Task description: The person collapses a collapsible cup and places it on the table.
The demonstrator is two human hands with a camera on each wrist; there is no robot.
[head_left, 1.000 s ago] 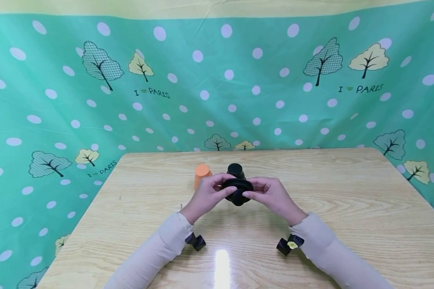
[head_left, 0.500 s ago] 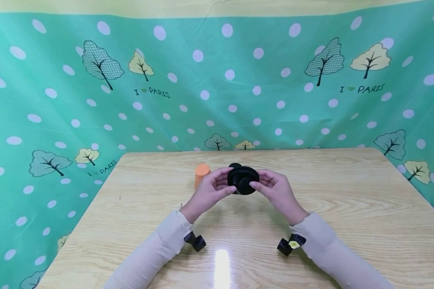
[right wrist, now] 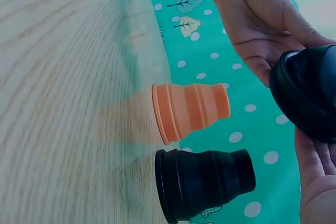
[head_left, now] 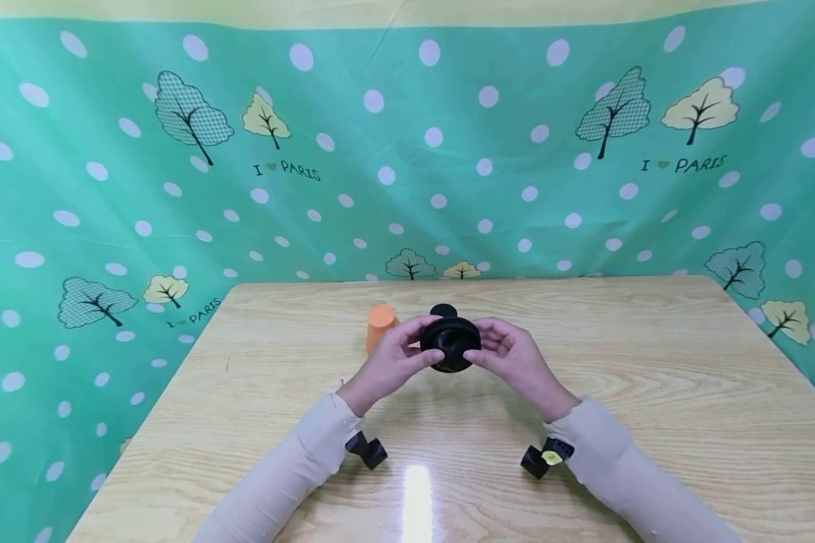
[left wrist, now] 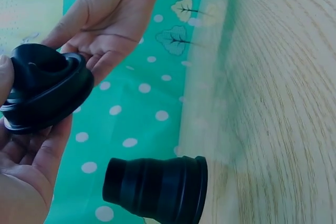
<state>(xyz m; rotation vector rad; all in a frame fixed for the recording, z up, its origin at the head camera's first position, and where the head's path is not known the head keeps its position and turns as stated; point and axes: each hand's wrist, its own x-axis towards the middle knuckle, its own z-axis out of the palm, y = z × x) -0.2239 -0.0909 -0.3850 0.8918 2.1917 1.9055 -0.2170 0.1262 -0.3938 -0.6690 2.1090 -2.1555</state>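
Both hands hold a black collapsible cup (head_left: 451, 345), squashed flat into a thick disc, above the middle of the table. In the left wrist view the same black cup (left wrist: 50, 95) has a folded, dented centre. My left hand (head_left: 397, 359) pinches its left rim, thumb on the near face and fingers behind. On the right rim, my right hand (head_left: 516, 357) pinches in the same way. Behind the held cup stands a second black cup (right wrist: 207, 184), extended and bottom up. An orange collapsible cup (right wrist: 191, 109), also bottom up, stands to its left, partly hidden by my left hand in the head view.
The wooden table (head_left: 652, 377) runs back to a green dotted cloth (head_left: 353, 151) hung behind it. Black wrist cameras (head_left: 375, 454) hang under both sleeves. A bright light reflection (head_left: 417, 501) lies on the near tabletop.
Both hands have lifted the held cup slightly and turned its face toward me. Its centre bulge now looks dented. The two standing cups have stayed put.
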